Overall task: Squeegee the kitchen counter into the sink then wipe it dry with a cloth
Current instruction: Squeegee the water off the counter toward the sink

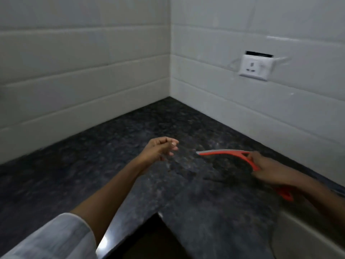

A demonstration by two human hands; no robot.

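A dark speckled stone counter (115, 165) fills an inside corner under white tiled walls. My right hand (268, 170) grips the handle of an orange squeegee (229, 153), whose blade with its grey rubber edge points left, on or just above the counter near the right wall. The handle's orange end (285, 195) shows under my right wrist. My left hand (161, 149) hovers over the middle of the counter, fingers loosely curled, holding nothing. No sink and no cloth are in view.
A white wall socket (253, 67) sits on the right wall above the counter. The counter's inner front corner (158, 214) is at the bottom middle, with dark space below it. A white sleeve (56, 238) covers my left upper arm.
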